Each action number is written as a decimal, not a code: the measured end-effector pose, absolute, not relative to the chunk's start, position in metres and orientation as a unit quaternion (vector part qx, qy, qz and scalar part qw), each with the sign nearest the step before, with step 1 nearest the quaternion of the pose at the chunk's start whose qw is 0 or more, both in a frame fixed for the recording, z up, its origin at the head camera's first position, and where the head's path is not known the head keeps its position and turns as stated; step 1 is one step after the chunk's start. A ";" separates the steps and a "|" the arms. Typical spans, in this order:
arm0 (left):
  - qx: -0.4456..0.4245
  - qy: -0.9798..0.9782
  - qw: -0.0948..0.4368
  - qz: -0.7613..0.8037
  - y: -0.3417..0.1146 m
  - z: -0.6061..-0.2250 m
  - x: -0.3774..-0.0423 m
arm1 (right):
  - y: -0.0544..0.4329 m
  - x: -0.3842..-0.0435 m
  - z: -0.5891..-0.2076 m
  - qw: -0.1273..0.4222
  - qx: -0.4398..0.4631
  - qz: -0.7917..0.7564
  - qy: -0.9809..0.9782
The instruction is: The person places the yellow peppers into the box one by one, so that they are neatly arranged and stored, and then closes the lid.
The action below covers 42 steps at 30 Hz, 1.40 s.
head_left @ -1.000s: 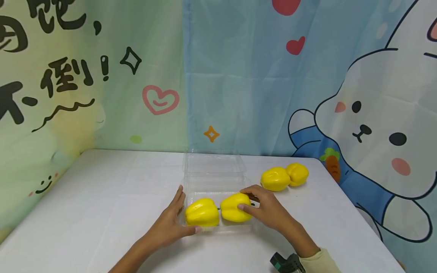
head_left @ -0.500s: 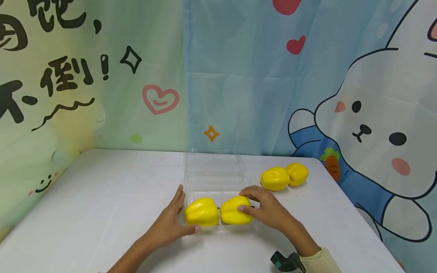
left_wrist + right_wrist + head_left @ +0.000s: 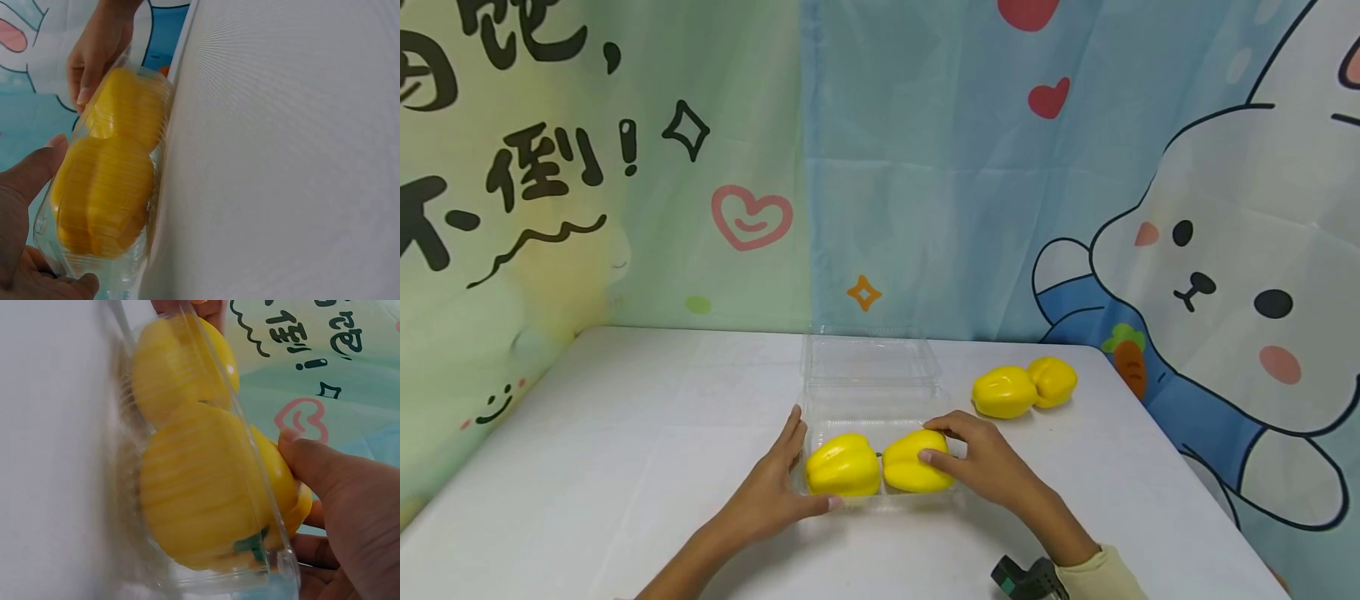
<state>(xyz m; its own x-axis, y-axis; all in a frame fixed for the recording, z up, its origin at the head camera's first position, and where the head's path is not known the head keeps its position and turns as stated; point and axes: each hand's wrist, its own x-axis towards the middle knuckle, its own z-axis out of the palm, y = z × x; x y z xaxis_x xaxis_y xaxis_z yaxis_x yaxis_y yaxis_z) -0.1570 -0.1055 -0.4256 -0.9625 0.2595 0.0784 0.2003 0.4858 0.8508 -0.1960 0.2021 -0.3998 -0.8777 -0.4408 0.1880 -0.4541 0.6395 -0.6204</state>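
Note:
A clear plastic clamshell box [image 3: 895, 502] lies with its lid [image 3: 872, 363] folded back toward the curtain. Inside its base sit two yellow bell peppers, the left pepper [image 3: 842, 465] and the right pepper [image 3: 910, 463], end to end. My left hand [image 3: 767, 493] holds the box at its left end, thumb along the front and fingers at the side. The right hand [image 3: 988, 460] grips the right pepper between thumb and fingers. Through the clear wall in the right wrist view, the green stem [image 3: 251, 544] of the right pepper [image 3: 200, 487] faces the box's right end.
Two more yellow bell peppers, a nearer one [image 3: 1003, 392] and a farther one [image 3: 1052, 382], lie touching at the back right of the white table [image 3: 625, 433]. Behind the table hangs a printed curtain [image 3: 925, 208]. A black device [image 3: 1030, 578] is by the right sleeve.
The right pepper has tilted slightly and sits a touch further left, the right hand shifting with it. The left hand and the box have stayed in place.

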 end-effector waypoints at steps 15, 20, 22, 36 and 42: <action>0.128 0.862 0.040 0.489 -0.106 -0.425 -0.158 | 0.201 -0.196 -0.398 0.001 0.247 0.346 -0.905; 0.131 0.860 0.040 0.492 -0.106 -0.425 -0.158 | 0.202 -0.197 -0.398 0.006 0.252 0.353 -0.901; 0.132 0.858 0.040 0.494 -0.106 -0.425 -0.158 | 0.203 -0.197 -0.398 0.007 0.254 0.355 -0.900; 0.131 0.859 0.039 0.494 -0.106 -0.425 -0.158 | 0.209 -0.198 -0.397 -0.024 0.284 0.329 -0.901; 0.134 0.859 0.036 0.493 -0.106 -0.425 -0.158 | 0.213 -0.200 -0.396 -0.033 0.294 0.333 -0.895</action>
<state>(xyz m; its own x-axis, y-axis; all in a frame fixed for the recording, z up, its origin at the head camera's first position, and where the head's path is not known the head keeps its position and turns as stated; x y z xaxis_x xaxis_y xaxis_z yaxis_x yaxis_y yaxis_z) -0.1578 -0.1059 -0.4254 -0.9612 0.2668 0.0700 0.1952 0.4786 0.8561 -0.1998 0.2134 -0.3962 -0.8246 -0.5491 0.1362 -0.5048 0.6056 -0.6152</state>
